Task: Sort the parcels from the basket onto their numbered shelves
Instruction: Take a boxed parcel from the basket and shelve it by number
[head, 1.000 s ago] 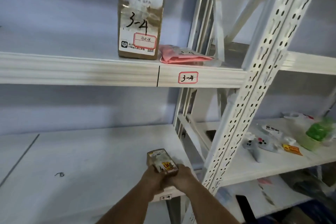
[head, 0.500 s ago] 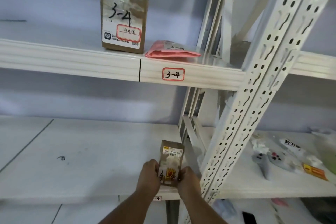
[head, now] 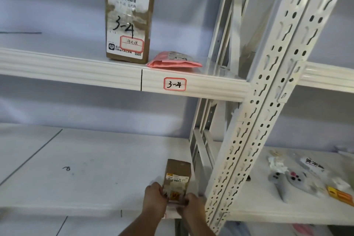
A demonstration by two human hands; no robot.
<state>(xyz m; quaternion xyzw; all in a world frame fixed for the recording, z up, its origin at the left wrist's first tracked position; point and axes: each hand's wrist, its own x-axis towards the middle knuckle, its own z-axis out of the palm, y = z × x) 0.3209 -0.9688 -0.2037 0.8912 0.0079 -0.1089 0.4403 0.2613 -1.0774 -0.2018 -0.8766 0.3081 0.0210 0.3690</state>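
A small brown cardboard parcel [head: 177, 178] with a white label stands upright at the front right corner of the lower shelf [head: 92, 168]. My left hand [head: 154, 197] grips its left side and my right hand [head: 192, 206] grips its lower right side. On the shelf above, behind a red-bordered tag reading 3-4 [head: 174, 84], a tall brown box marked 3-4 [head: 128, 19] stands upright beside a flat pink mailer [head: 173, 61].
A slotted white upright post [head: 254, 120] rises just right of the parcel. The neighbouring shelf on the right [head: 258, 210] carries several small packets, grey plastic pieces and a yellow box [head: 341, 195]. The lower shelf's left part shows bare white board.
Both hands pushed the small parcel a little further onto the lower shelf and stood it upright. The camera view shifted slightly.
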